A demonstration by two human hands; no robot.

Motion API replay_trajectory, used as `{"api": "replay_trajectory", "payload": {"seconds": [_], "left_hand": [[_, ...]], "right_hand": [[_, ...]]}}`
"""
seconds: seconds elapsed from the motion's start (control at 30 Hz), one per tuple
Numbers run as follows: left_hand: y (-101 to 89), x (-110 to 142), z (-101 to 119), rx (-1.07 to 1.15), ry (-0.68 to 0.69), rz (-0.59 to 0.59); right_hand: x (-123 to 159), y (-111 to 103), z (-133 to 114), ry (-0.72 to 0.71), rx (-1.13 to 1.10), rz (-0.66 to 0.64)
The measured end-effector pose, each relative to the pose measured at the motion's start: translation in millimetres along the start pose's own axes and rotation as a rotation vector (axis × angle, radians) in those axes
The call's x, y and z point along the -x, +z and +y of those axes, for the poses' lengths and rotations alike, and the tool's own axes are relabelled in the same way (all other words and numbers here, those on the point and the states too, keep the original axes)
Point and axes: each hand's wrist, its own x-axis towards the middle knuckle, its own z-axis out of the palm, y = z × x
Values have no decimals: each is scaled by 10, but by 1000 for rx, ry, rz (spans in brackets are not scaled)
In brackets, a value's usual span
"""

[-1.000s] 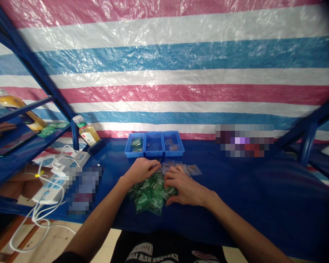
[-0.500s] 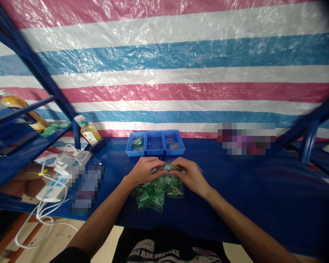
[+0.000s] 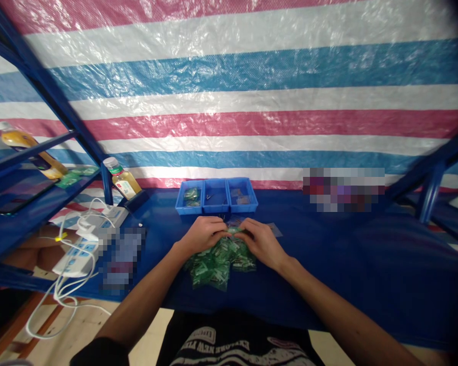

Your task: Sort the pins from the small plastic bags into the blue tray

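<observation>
My left hand (image 3: 203, 235) and my right hand (image 3: 263, 243) meet above a heap of green plastic packets (image 3: 216, 269), their fingertips closed on a small green packet (image 3: 232, 233) at the heap's far side. Beyond my fingers lie a few flat clear packets (image 3: 275, 230). A blue three-compartment tray (image 3: 216, 195) stands behind my hands, apart from them. Its left compartment holds green packets, its middle one small metal pieces, and its right one small flat packets.
A blue cloth (image 3: 320, 264) covers the table, with a juice bottle (image 3: 122, 178) at its back left. A white power strip (image 3: 80, 256) and tangled cables lie to the left, near a blurred object (image 3: 122, 256). Another blurred object (image 3: 343, 189) stands back right, before a striped tarpaulin (image 3: 244, 91).
My hands have drawn together over the heap, and a green packet is now pinched between them. The view has tilted slightly upward.
</observation>
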Motion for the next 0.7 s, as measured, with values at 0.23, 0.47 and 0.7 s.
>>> {"api": "replay_trajectory", "payload": {"seconds": [0.23, 0.47, 0.7], "left_hand": [[14, 14, -18, -45, -13, -27], [-26, 8, 46, 77, -41, 2], [-15, -8, 32, 101, -33, 23]], "right_hand": [[14, 42, 68, 24, 66, -3], [32, 12, 92, -14, 82, -18], [40, 38, 97, -46, 102, -44]]}}
